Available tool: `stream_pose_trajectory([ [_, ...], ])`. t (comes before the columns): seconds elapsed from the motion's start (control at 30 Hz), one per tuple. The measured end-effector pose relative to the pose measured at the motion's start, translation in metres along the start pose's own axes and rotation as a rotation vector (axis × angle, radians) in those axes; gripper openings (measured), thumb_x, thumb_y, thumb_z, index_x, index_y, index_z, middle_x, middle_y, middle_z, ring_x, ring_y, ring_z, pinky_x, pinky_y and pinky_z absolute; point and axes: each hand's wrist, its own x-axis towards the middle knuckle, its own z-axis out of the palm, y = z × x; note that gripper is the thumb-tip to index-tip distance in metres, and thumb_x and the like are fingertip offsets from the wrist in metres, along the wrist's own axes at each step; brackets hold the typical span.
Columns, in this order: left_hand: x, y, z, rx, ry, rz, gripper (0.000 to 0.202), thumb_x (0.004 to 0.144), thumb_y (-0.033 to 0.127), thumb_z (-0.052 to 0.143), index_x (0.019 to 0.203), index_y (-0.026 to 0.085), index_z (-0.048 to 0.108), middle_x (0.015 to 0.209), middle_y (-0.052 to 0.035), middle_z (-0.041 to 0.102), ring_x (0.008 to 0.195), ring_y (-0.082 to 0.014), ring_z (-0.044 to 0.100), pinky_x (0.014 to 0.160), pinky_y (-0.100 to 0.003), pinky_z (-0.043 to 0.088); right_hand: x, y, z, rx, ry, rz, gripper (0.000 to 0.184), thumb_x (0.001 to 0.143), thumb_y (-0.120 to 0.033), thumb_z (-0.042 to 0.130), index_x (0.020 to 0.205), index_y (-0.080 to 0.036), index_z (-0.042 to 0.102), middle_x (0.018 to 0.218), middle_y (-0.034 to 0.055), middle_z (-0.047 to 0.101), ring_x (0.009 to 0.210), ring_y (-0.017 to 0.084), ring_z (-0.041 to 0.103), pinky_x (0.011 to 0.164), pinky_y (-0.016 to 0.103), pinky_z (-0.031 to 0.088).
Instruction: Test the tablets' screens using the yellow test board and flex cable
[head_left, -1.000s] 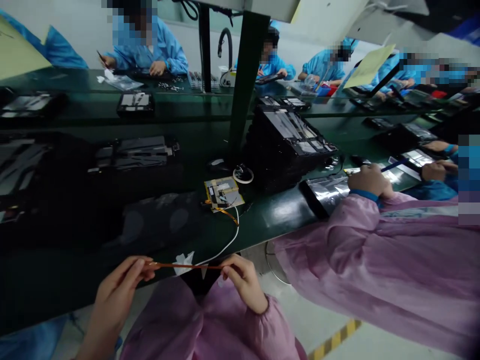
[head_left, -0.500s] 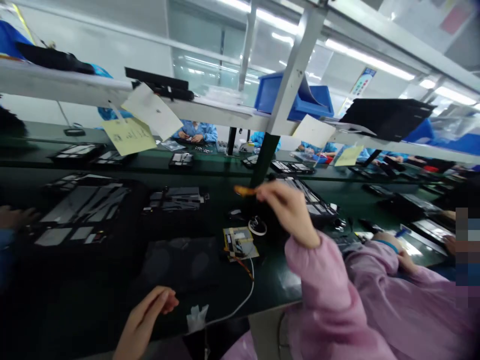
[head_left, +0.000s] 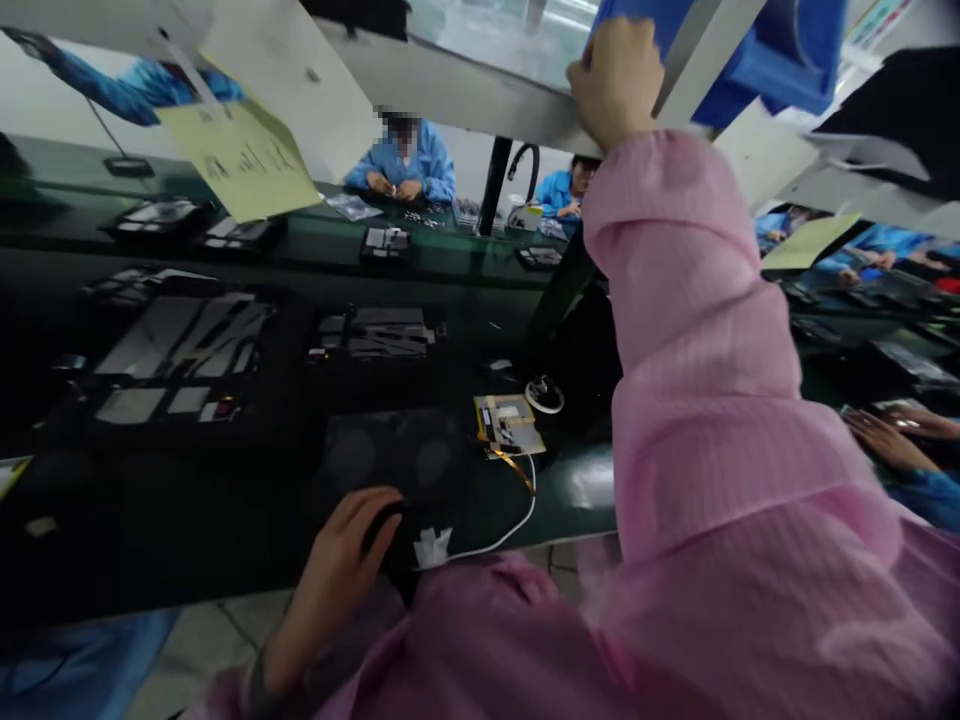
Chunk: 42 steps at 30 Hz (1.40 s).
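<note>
My right hand (head_left: 621, 85) is raised to the white overhead shelf (head_left: 487, 85), beside a blue plastic bin (head_left: 784, 60). Its fingers are curled in, and whatever they hold is hidden from view. My left hand (head_left: 345, 555) hovers or rests at the near table edge, thumb and fingers apart with nothing between them. Just beyond it lies a dark flat panel (head_left: 394, 455). To the right of the panel is a small yellow-edged piece with tape and a circuit strip (head_left: 510, 425), with a white cable (head_left: 517, 530) curving near it. A crumpled white scrap (head_left: 433, 548) sits right of my left hand.
Dark trays of flat parts (head_left: 187, 340) and a smaller group of parts (head_left: 382, 330) lie at the left and middle. A white ring (head_left: 545, 395) is behind the yellow-edged piece. Paper notes (head_left: 240, 160) hang from the shelf. Co-workers in blue (head_left: 412, 165) sit opposite.
My right hand has risen from over the table to the shelf; the small orange-brown item in its fingers is no longer visible. My left hand has moved right and forward. The view has shifted.
</note>
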Motion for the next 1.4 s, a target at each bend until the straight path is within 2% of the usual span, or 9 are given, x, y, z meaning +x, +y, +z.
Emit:
stream_pose_trajectory([
  [0.07, 0.012, 0.008, 0.01, 0.048, -0.105, 0.12, 0.025, 0.09, 0.033, 0.05, 0.109, 0.024, 0.063, 0.113, -0.0084, 0.064, 0.107, -0.0226, 0.059, 0.095, -0.038, 0.048, -0.024, -0.025, -0.013, -0.306, 0.13, -0.045, 0.032, 0.092, -0.034, 0.039, 0.07, -0.019, 0.058, 0.105, 0.0056, 0.059, 0.133, 0.035, 0.039, 0.089, 0.039, 0.043],
  [0.13, 0.025, 0.019, 0.024, 0.1, -0.216, 0.235, 0.025, 0.091, 0.031, 0.049, 0.112, 0.024, 0.062, 0.114, -0.0079, 0.064, 0.106, -0.0223, 0.059, 0.093, -0.038, 0.048, -0.076, -0.063, -0.026, -0.513, 0.065, -0.17, 0.011, 0.091, -0.026, 0.053, 0.091, -0.021, 0.063, 0.111, 0.0061, 0.06, 0.125, 0.028, 0.049, 0.094, 0.037, 0.045],
  [0.27, 0.056, 0.041, 0.059, 0.199, -0.376, 0.404, 0.023, 0.093, 0.025, 0.045, 0.109, 0.021, 0.062, 0.108, -0.007, 0.065, 0.099, -0.021, 0.059, 0.09, -0.037, 0.047, -0.259, -0.111, -0.037, -0.555, -0.193, -0.161, 0.03, 0.093, -0.008, 0.037, 0.106, -0.018, 0.062, 0.092, 0.0043, 0.063, 0.092, 0.017, 0.062, 0.087, 0.033, 0.051],
  [0.4, 0.089, 0.052, 0.096, 0.407, -0.375, 0.405, 0.023, 0.092, 0.024, 0.046, 0.106, 0.016, 0.062, 0.103, -0.0105, 0.066, 0.096, -0.0252, 0.059, 0.082, -0.039, 0.045, -0.449, -0.086, -0.025, -0.284, -0.419, 0.249, 0.038, 0.086, 0.001, 0.034, 0.103, -0.018, 0.062, 0.09, 0.0048, 0.063, 0.083, 0.014, 0.061, 0.073, 0.026, 0.053],
  [0.53, 0.105, 0.053, 0.122, 0.499, -0.37, 0.404, 0.02, 0.09, 0.021, 0.049, 0.104, 0.016, 0.063, 0.099, -0.0114, 0.067, 0.097, -0.0267, 0.059, 0.081, -0.039, 0.042, -0.543, -0.059, -0.007, -0.216, -0.492, 0.426, 0.039, 0.084, 0.001, 0.038, 0.105, -0.02, 0.064, 0.104, 0.0083, 0.061, 0.098, 0.019, 0.055, 0.085, 0.034, 0.05],
  [0.77, 0.108, 0.031, 0.105, 0.412, -0.517, 0.448, 0.028, 0.092, 0.019, 0.041, 0.1, 0.019, 0.068, 0.095, -0.0081, 0.071, 0.091, -0.0206, 0.061, 0.083, -0.035, 0.042, -0.547, -0.051, 0.002, -0.158, -0.428, 0.41, 0.02, 0.091, -0.013, 0.049, 0.099, -0.022, 0.066, 0.102, 0.0086, 0.055, 0.096, 0.021, 0.05, 0.084, 0.036, 0.047],
  [0.97, 0.112, 0.037, 0.081, 0.126, -0.575, 0.211, 0.027, 0.093, 0.034, 0.043, 0.1, 0.023, 0.067, 0.103, -0.0036, 0.071, 0.095, -0.0191, 0.064, 0.087, -0.031, 0.045, -0.536, -0.04, 0.005, -0.009, -0.42, 0.389, 0.014, 0.092, -0.02, 0.052, 0.09, -0.022, 0.066, 0.109, 0.0082, 0.059, 0.105, 0.023, 0.049, 0.092, 0.039, 0.044],
  [1.17, 0.103, 0.077, 0.104, -0.159, -0.551, 0.115, 0.03, 0.097, 0.033, 0.035, 0.1, 0.022, 0.062, 0.084, 0.0006, 0.067, 0.079, -0.0128, 0.062, 0.078, -0.024, 0.045, -0.515, -0.035, 0.029, 0.166, -0.371, 0.525, 0.02, 0.096, -0.027, 0.047, 0.084, -0.021, 0.062, 0.081, 0.004, 0.063, 0.085, 0.018, 0.057, 0.083, 0.032, 0.044],
  [1.4, 0.099, 0.06, 0.112, -0.023, -0.539, 0.017, 0.019, 0.095, 0.033, 0.039, 0.089, 0.022, 0.053, 0.063, 0.0062, 0.055, 0.057, -0.0108, 0.054, 0.061, -0.023, 0.039, -0.508, -0.037, 0.044, 0.219, -0.387, 0.51, 0.02, 0.096, -0.024, 0.042, 0.091, -0.02, 0.061, 0.083, 0.0046, 0.063, 0.082, 0.018, 0.056, 0.079, 0.031, 0.043],
])
